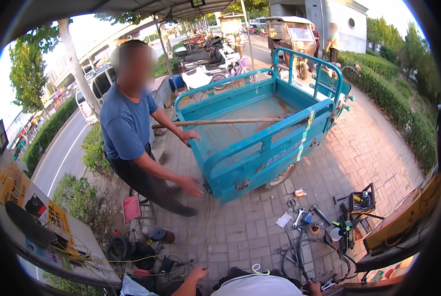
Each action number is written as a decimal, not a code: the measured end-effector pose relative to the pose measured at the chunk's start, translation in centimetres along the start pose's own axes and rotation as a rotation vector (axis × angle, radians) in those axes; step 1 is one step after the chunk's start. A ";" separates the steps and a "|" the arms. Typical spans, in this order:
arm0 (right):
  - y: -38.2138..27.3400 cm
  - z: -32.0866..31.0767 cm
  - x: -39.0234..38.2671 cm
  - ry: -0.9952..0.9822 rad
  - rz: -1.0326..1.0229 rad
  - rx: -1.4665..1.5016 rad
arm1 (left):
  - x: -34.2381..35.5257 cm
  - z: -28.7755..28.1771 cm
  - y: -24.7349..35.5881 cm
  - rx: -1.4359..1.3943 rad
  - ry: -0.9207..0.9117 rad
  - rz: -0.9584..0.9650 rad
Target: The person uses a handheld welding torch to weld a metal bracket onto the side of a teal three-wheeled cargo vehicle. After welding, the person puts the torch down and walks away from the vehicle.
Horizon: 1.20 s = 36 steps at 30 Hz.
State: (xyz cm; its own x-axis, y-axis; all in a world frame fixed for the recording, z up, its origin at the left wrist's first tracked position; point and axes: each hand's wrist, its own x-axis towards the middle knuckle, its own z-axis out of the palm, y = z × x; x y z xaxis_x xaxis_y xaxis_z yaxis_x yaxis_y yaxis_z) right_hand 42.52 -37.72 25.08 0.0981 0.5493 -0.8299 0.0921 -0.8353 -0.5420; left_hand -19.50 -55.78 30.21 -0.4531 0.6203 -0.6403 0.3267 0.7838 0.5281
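My left hand (198, 273) is low in the middle of the head view, its fingers curled together and nothing visible in them. At the lower edge, my right hand (313, 288) is mostly cut off; its fingers are too hidden to read. It is nearest to a black tyre (302, 256) lying among tools. Ahead stands a blue cargo tricycle bed (260, 167) with a wooden pole (220, 121) laid across it. A person in a blue shirt (126, 118) rests one hand (191, 137) on its rail and holds the other hand (191, 186) low beside its corner.
A wrench (298, 217), a black toolbox (362, 200) and several other tools lie on the paving at right. Yellowish cables (214, 222) run across the ground. Black coiled tubing (118, 247) and a dark cylinder (162, 235) are at left. Parked scooters (208, 56) stand behind.
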 end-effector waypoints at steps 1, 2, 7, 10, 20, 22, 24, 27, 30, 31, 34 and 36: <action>-0.1 0.0 0.1 -0.002 0.000 -0.001 | 0.0 -0.1 0.1 0.010 0.003 0.003; -0.1 0.0 0.1 -0.002 0.000 -0.001 | -0.2 0.0 0.1 0.003 0.006 -0.002; -0.6 0.2 -0.1 -0.003 -0.004 -0.011 | 0.2 0.3 -0.5 -0.021 0.015 -0.088; -1.7 1.0 -1.2 -0.016 -0.052 -0.015 | -0.2 0.1 -1.6 -0.106 0.023 -0.076; -1.1 0.3 -0.6 0.003 -0.053 -0.030 | 0.7 -0.2 -1.5 -0.013 -0.054 -0.130; -1.5 0.6 -0.1 0.009 -0.054 -0.030 | 1.0 0.0 -1.5 0.065 -0.048 -0.079; -0.9 0.1 0.4 -0.005 -0.066 -0.017 | 1.5 0.0 -1.2 -0.003 -0.042 -0.088; -0.8 -0.5 0.7 -0.048 -0.044 -0.039 | 1.5 0.1 -0.8 -0.024 -0.033 -0.052; -1.6 0.7 -0.6 0.003 -0.006 -0.056 | 1.9 -0.1 -0.5 -0.024 -0.013 -0.015; -1.6 0.7 -0.6 0.003 0.001 -0.051 | 1.9 0.1 -0.5 -0.031 -0.010 -0.009; -1.5 0.7 -0.5 0.002 0.018 -0.037 | 2.0 0.2 -0.4 -0.044 -0.003 -0.019; -1.5 0.5 -0.3 0.000 0.022 -0.030 | 2.0 0.3 -0.4 -0.018 -0.011 -0.009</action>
State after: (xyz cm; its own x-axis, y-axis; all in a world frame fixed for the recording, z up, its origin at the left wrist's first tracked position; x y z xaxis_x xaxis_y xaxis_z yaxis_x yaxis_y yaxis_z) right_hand 41.82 -36.68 26.09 0.1000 0.5311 -0.8414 0.1195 -0.8459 -0.5198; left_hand -20.29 -54.80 28.57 -0.4471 0.6139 -0.6506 0.3082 0.7885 0.5322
